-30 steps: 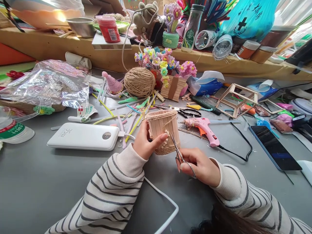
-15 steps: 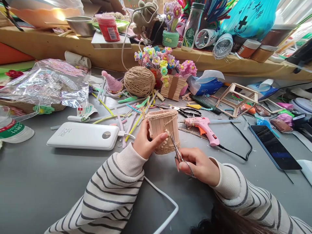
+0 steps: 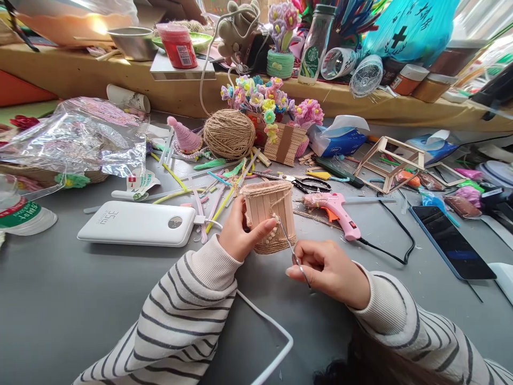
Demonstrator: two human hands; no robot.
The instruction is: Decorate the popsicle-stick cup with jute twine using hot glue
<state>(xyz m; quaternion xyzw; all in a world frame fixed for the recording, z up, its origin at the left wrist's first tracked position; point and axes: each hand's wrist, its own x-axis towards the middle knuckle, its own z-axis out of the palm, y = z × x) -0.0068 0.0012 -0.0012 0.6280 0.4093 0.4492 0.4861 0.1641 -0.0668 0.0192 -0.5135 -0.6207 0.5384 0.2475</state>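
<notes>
My left hand (image 3: 244,230) is closed around a small container made of craft sticks (image 3: 260,208), its rim and base wound with twine. The thumb presses on its front beside a cluster of small pale beads or knots (image 3: 273,233). My right hand (image 3: 326,270) grips slim metal scissors (image 3: 294,255), seen nearly edge-on. Their tip points up and left, at the container's front near the pale cluster; whether it touches cannot be told. The right fingers are curled around the handles, which are partly hidden.
A pink glue gun (image 3: 339,211) lies right of the container, black-handled scissors (image 3: 312,184) behind it. A white power bank (image 3: 136,224) sits left, its cable (image 3: 276,326) looping below my hands. Behind are a twine ball (image 3: 229,133), craft sticks (image 3: 284,144) and a stick frame (image 3: 390,163). A phone (image 3: 452,240) lies right.
My right hand has turned and shifted slightly right, so the scissors now show edge-on instead of with their loops visible. The container and my left hand have hardly moved.
</notes>
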